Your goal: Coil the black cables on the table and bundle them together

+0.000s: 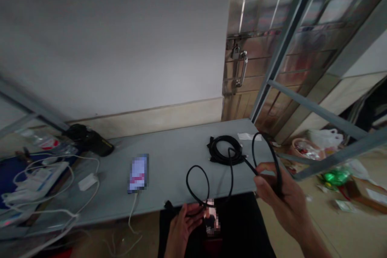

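Observation:
A long black cable [232,173] runs in loose loops between my two hands, over the front of the grey tabletop. My right hand [281,199] is closed on it at the right, thumb and index finger pinching a stretch while a loop arches above the knuckles. Low in the middle, my left hand [187,221] has its fingers curled around the cable near one end; a black plug [167,205] sticks out to its left. Behind them a coiled black cable [216,155] lies on the table. A blurred-out phone-like screen [212,221] rests at my lap, beside my left hand.
A phone [138,173] with a white charging cord lies on the table [172,169]. To the left are a dark bottle [93,141], a power strip [36,187] and tangled white cords. Metal frame posts [279,48] rise at the right, with a bin [305,149] and litter on the floor beyond.

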`<action>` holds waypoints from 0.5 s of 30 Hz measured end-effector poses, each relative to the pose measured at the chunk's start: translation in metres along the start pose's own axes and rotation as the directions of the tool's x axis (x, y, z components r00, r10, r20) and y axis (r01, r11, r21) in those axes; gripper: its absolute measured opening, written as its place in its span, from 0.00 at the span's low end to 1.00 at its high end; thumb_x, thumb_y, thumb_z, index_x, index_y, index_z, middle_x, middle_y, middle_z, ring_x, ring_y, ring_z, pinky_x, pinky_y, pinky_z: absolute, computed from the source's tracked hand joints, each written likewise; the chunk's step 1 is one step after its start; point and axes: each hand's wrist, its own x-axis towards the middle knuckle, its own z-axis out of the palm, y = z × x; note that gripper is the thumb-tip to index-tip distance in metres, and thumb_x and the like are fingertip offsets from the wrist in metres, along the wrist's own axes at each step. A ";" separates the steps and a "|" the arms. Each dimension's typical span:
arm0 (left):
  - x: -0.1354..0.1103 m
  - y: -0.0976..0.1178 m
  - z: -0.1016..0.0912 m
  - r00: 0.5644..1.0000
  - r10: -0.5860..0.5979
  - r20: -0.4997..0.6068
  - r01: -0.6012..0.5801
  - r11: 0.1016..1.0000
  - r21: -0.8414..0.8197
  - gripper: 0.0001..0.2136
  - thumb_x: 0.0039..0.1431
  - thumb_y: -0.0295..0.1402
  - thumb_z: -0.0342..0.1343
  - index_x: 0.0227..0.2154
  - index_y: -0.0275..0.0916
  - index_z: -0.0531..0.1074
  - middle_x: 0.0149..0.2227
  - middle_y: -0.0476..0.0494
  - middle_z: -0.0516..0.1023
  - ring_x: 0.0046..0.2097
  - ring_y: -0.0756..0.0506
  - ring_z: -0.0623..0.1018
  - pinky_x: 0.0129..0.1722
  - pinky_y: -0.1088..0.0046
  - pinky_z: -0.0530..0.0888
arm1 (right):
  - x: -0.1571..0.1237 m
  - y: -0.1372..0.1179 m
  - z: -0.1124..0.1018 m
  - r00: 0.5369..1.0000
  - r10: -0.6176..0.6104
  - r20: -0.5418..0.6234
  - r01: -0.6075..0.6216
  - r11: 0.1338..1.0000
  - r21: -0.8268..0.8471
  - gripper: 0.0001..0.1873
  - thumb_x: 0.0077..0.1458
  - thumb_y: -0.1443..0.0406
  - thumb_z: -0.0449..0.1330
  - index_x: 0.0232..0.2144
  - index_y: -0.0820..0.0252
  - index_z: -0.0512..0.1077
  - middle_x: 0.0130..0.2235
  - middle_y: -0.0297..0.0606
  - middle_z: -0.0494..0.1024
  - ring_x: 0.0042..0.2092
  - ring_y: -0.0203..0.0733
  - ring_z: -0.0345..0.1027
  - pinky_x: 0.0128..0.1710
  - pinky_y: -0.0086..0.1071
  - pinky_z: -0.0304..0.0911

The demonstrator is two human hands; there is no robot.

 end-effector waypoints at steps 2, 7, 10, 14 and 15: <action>-0.009 0.024 -0.011 0.991 0.102 -0.083 -0.100 0.994 0.037 0.30 0.50 0.62 0.76 0.36 0.35 0.86 0.44 0.24 0.90 0.51 0.23 0.89 0.58 0.43 0.84 | 0.000 0.014 -0.003 0.999 0.044 -0.008 -0.044 0.998 0.039 0.19 0.72 0.48 0.67 0.51 0.55 0.74 0.24 0.25 0.66 0.23 0.34 0.60 0.22 0.26 0.56; -0.019 0.090 -0.041 0.881 0.351 -0.317 -0.350 0.935 0.060 0.28 0.48 0.60 0.77 0.34 0.37 0.85 0.38 0.36 0.90 0.44 0.33 0.90 0.54 0.52 0.87 | 0.004 0.055 -0.027 0.992 0.076 -0.101 -0.071 0.996 0.059 0.25 0.74 0.43 0.61 0.48 0.57 0.79 0.33 0.39 0.80 0.25 0.37 0.70 0.20 0.28 0.67; -0.017 0.121 -0.058 0.812 0.447 -0.375 -0.445 0.890 0.099 0.26 0.52 0.59 0.75 0.34 0.38 0.84 0.38 0.39 0.89 0.44 0.36 0.90 0.53 0.57 0.87 | 0.006 0.078 -0.055 0.981 0.109 -0.163 -0.105 0.994 0.032 0.30 0.71 0.39 0.61 0.44 0.58 0.83 0.45 0.50 0.85 0.36 0.47 0.81 0.29 0.35 0.81; -0.010 0.142 -0.068 0.744 0.535 -0.400 -0.523 0.839 0.148 0.24 0.58 0.59 0.71 0.36 0.39 0.83 0.39 0.41 0.89 0.46 0.38 0.88 0.53 0.58 0.85 | -0.001 0.100 -0.097 0.946 0.090 -0.312 -0.118 0.991 -0.070 0.31 0.67 0.37 0.64 0.40 0.58 0.84 0.43 0.49 0.87 0.37 0.49 0.83 0.36 0.37 0.85; -0.008 0.144 -0.067 0.733 0.544 -0.407 -0.534 0.832 0.150 0.24 0.59 0.59 0.70 0.36 0.40 0.82 0.39 0.41 0.89 0.46 0.38 0.88 0.53 0.57 0.85 | -0.004 0.102 -0.105 0.939 0.075 -0.337 -0.117 0.987 -0.107 0.30 0.67 0.37 0.65 0.40 0.58 0.84 0.40 0.48 0.86 0.36 0.48 0.82 0.36 0.37 0.84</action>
